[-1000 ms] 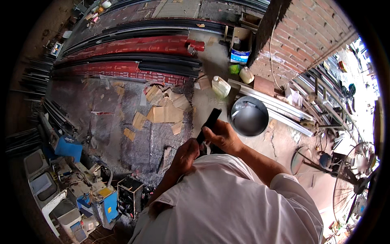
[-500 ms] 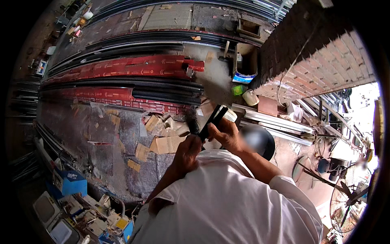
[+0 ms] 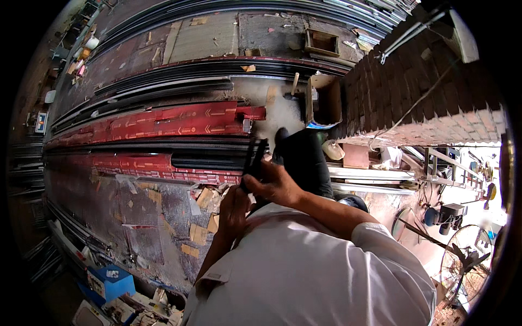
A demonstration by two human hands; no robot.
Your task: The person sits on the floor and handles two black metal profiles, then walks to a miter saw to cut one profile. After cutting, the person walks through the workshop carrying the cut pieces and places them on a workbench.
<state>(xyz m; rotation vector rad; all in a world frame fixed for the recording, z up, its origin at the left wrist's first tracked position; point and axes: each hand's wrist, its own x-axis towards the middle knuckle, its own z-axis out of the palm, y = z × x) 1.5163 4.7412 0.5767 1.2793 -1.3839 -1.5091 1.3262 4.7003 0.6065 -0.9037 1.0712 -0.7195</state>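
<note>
In front of my shirt, both hands are on a short black strip-like piece [image 3: 254,156] that looks like a cut length of profile. It stands nearly upright, tilted slightly to the right. My left hand [image 3: 234,211] is closed around its lower end, which the fingers hide. My right hand [image 3: 276,183] grips it from the right side, with the thumb across it toward the left hand. Just beyond the piece lie bundles of long black profiles [image 3: 212,158] and red-wrapped profiles [image 3: 179,120].
My dark-trousered leg [image 3: 310,163] is stretched forward on the right. Ahead stand an open cardboard box [image 3: 325,111] and a hammer-like tool [image 3: 294,84], beside a brick pillar [image 3: 413,98]. White profiles [image 3: 375,175] and a fan [image 3: 465,261] are at right; a blue machine [image 3: 111,282] is lower left.
The black piece and both hands have moved left and turned more upright. My leg has come forward into view on the right. The whole view has shifted slightly.
</note>
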